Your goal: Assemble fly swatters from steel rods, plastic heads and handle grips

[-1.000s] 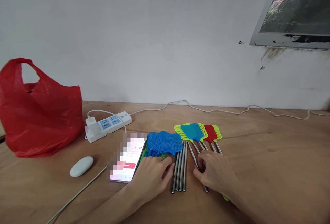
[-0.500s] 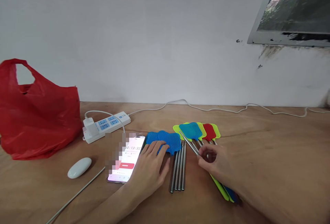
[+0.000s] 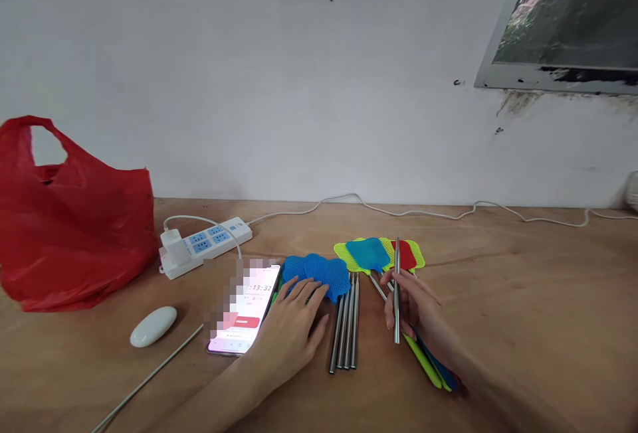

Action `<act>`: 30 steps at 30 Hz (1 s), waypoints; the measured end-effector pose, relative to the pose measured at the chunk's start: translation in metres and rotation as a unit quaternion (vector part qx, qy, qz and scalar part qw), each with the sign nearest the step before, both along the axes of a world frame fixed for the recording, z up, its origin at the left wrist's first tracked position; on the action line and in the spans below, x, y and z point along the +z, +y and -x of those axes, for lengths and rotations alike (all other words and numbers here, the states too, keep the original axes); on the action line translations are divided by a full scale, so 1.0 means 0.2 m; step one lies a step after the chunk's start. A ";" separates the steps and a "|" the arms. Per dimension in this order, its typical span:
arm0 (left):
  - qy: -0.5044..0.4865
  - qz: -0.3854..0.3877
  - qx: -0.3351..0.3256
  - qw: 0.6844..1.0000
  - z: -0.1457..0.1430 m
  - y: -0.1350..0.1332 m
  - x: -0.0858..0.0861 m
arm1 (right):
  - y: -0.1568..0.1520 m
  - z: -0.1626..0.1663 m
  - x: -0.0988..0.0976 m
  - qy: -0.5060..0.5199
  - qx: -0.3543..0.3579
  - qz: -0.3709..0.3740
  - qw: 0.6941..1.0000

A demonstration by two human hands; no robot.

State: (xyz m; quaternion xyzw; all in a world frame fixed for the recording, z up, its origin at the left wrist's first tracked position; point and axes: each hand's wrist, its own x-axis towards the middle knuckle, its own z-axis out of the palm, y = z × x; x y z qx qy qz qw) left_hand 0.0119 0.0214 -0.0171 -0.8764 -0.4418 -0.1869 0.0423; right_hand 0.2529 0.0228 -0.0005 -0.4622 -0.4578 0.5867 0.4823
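My left hand (image 3: 294,320) lies with its fingers stretched over blue fly swatter heads (image 3: 319,272), fingertips resting on the mesh. Just to its right, several metal tubes (image 3: 343,327) lie side by side on the table. Between the fingers of my right hand (image 3: 417,303) a metal tube (image 3: 397,328) is held nearly upright in the picture. Behind that hand are fly swatters with yellow-green, blue (image 3: 367,254) and red (image 3: 407,255) heads, their thin metal shafts partly hidden by the hand. Yellow-green and dark blue handles (image 3: 429,363) stick out below my right wrist.
A lit phone (image 3: 244,313) lies left of my left hand. A white power strip (image 3: 207,247) with a plug and cable stands behind it. Farther left are a white mouse-shaped object (image 3: 153,326) and a red plastic bag (image 3: 74,234). A white cord (image 3: 353,195) runs along the wall.
My right hand has turned, and the metal tube in it has swung from slanting over the swatters to nearly upright. The left hand has stayed about where it was.
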 end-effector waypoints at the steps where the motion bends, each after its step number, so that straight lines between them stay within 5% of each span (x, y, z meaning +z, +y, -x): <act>1: -0.004 0.004 0.000 1.000 0.00 0.00 0.01 | 0.00 0.00 0.00 -0.008 -0.001 0.000 1.000; 10: 0.001 -0.039 -0.002 0.999 0.02 0.01 -0.01 | -0.01 0.00 -0.02 -0.051 0.038 0.004 0.998; 17: -0.027 -0.004 0.017 0.999 0.01 0.01 0.05 | 0.00 0.00 -0.01 -0.072 -0.002 0.000 0.997; 30: -0.068 0.008 0.054 0.996 0.07 0.10 -0.03 | -0.02 0.00 0.00 -0.110 0.014 -0.053 0.992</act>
